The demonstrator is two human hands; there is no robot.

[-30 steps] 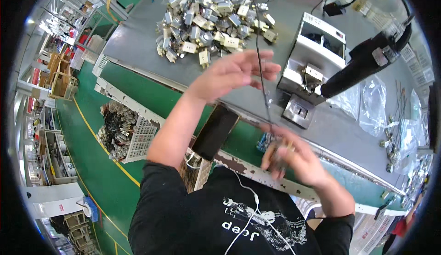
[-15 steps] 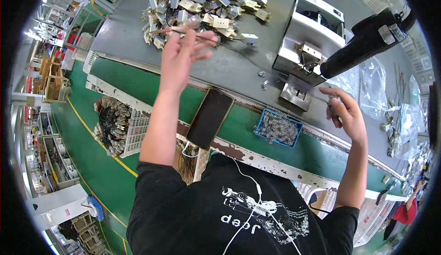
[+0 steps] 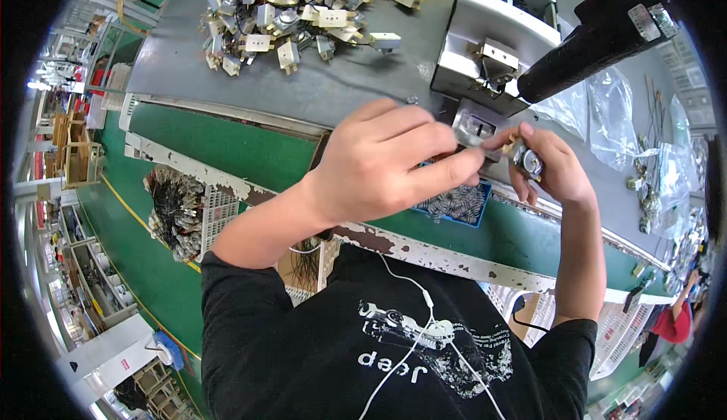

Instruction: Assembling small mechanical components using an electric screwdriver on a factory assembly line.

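My left hand [image 3: 390, 166] reaches across the bench edge, thumb and forefinger pinched close to the fingers of my right hand. What it pinches, if anything, is hidden. My right hand [image 3: 560, 164] is closed on a small metal part with a round silver face [image 3: 529, 161]. Just beyond both hands is a small metal fixture [image 3: 477, 123], at the foot of a boxy metal bench machine [image 3: 473, 26]. Under my left fingers, a blue basket [image 3: 485, 202] of small metal coils [image 3: 458, 204] is partly covered.
A heap of metal-cased parts [image 3: 284, 11] lies on the grey bench at the far left. A thick black cylindrical tool [image 3: 583, 45] slants in beside the machine. Clear plastic bags [image 3: 609, 117] lie to the right. Below the bench stands a white crate [image 3: 218, 212].
My left hand has swung right from beside the heap, where it held a thin reddish stick, to meet my right hand. The round-faced metal part now shows in my right hand.
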